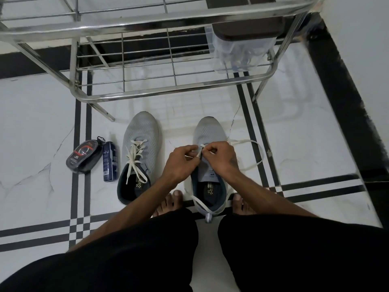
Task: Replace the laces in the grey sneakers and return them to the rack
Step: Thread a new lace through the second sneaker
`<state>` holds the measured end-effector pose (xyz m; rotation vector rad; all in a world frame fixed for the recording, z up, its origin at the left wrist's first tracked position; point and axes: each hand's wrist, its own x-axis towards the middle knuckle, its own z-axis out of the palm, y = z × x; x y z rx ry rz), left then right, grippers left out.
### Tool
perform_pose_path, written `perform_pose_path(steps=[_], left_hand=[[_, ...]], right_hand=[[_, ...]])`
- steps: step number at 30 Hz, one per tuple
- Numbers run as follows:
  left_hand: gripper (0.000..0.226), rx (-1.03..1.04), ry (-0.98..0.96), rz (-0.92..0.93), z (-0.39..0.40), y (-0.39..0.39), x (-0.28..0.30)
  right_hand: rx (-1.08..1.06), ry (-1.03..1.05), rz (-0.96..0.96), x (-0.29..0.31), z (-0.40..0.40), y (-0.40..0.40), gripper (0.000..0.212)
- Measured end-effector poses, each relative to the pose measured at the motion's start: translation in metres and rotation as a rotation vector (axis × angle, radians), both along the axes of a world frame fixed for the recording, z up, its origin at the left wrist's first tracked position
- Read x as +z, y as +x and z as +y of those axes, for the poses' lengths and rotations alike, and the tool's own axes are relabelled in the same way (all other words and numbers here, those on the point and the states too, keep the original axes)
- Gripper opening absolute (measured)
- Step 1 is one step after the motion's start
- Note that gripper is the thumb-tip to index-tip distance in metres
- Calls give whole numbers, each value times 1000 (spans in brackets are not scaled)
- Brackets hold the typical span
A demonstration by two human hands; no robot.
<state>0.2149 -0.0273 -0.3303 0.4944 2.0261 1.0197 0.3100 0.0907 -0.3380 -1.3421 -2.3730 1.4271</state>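
Item 1, right-hand grey sneaker (210,131): I logged it on the white tiled floor (37,114), just in front of the steel rack (147,26), toe toward the rack and heel between the person's bare feet. Its cream lace (255,152) was only partly threaded; one end looped out across the floor on the side away from the other shoe, the other end trailed back around the heel.

Item 2, hands: the left hand (181,161) and right hand (223,157) met over this sneaker's eyelets, fingers curled, each pinching the lace at the tongue. I could not tell which eyelet was being worked.

Item 3, second grey sneaker (140,133): stood parallel to the first, a little apart from it, also near the rack's front rail, its own cream lace (135,159) crossed through the eyelets with loose ends lying over the opening.

Item 4, beside the second sneaker, on its far side from the first: a dark blue spray can (109,163) lying on the floor, then a black shoe-polish sponge case (85,157).

Item 5, on the rack's lower shelf: a clear plastic container (237,51).
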Motion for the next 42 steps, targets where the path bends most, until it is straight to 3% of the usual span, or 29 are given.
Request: perform_pose_path(steps=[5,10,14,18,20,22,24,26,28,30,31,34,36,39,42], left_hand=[[29,51,36,-82,0,0,-5],[3,8,-1,132,2,-5,-16],[10,79,11,120,7,-5,-16],[15,452,159,-181,4,-9,0],[18,660,298,-321,-5,-21,21],[23,888,445,-439,-19,-40,41],[16,1003,483,-360,-40,-55,55],[8,795,243,97,-57,-62,61],[27,314,-103,608,-62,-59,58],[50,-122,-219,933,-50,-47,47],[52,-272,-190,961,-39,-36,40],[42,-458,-134,723,-3,-1,17],[29,-463,-201,660,11,12,7],[8,-510,-300,757,13,5,11],[6,-395,-381,760,-10,-26,41]], right_hand=[[-32,-137,45,-4,1,2,10],[178,-56,-20,-5,-1,6,21],[286,34,-21,6,-4,13,23],[364,677,-135,10,-13,25,48],[342,665,-168,7,-13,29,43],[248,523,-179,1,-9,31,39],[205,427,-195,0,-6,34,40],[182,360,-192,0,-5,36,42],[179,317,-170,3,-5,37,44],[174,261,-137,5,-3,38,48],[177,236,-116,6,-2,39,50],[203,161,-80,5,3,41,53],[226,136,-77,3,7,41,56],[257,120,-116,3,12,42,61],[268,121,-115,5,11,41,62]])
